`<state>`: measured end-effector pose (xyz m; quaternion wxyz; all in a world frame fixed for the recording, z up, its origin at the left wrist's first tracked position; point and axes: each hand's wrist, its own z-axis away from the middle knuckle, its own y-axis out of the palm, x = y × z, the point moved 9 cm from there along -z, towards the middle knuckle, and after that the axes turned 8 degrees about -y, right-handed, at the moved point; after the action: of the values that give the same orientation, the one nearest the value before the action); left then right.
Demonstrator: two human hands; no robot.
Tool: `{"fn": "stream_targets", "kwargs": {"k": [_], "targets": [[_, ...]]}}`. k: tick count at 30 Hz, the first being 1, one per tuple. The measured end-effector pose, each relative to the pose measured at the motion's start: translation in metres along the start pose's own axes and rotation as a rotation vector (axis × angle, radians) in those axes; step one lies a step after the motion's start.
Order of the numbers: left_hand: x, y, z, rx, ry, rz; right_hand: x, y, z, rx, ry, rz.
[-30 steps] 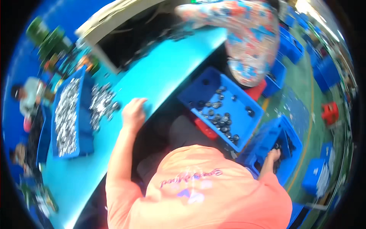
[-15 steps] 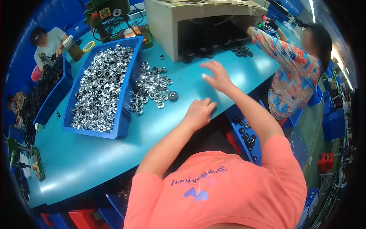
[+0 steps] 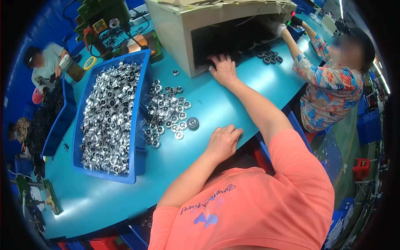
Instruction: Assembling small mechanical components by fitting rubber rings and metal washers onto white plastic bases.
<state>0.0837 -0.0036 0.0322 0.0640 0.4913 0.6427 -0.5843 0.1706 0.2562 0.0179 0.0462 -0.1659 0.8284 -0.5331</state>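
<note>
Much looks left: silver rings (image 3: 110, 116) fill the blue tub (image 3: 141, 110) and lie loose on the table (image 3: 212, 104). The right hand (image 3: 225, 71) spreads at the shadowed mouth of the box (image 3: 171, 31); the left hand (image 3: 224, 142) curls near the table's edge. Whether either grips anything, and what is done, I cannot tell.

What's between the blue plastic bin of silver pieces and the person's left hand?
Head view: loose shiny silver ring-shaped pieces beside the bin, one dark grey round piece, then bare teal tabletop up to the left hand.

Head-worn fisheye view, downward over the near hands (image 3: 223, 143) and turquoise table (image 3: 212, 109).
</note>
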Motion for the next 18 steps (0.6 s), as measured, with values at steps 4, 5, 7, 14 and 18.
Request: {"fn": "stream_targets", "kwargs": {"k": [4, 5, 7, 14, 18], "targets": [[0.001, 0.003, -0.008, -0.012, 0.000, -0.015, -0.016, 0.004, -0.007, -0.015, -0.152, 0.061], [0.002, 0.003, -0.010, -0.016, -0.008, -0.012, -0.022, 0.004, -0.009, -0.014, -0.165, 0.068], [0.003, 0.002, -0.013, -0.025, -0.023, -0.007, -0.032, 0.006, -0.011, -0.011, -0.191, 0.081], [0.004, 0.008, -0.023, -0.010, -0.042, -0.040, -0.072, -0.020, -0.028, -0.185, -0.235, -0.039], [0.003, 0.009, -0.025, -0.017, -0.051, -0.062, -0.111, -0.024, -0.068, -0.151, -0.085, 0.032]]}}
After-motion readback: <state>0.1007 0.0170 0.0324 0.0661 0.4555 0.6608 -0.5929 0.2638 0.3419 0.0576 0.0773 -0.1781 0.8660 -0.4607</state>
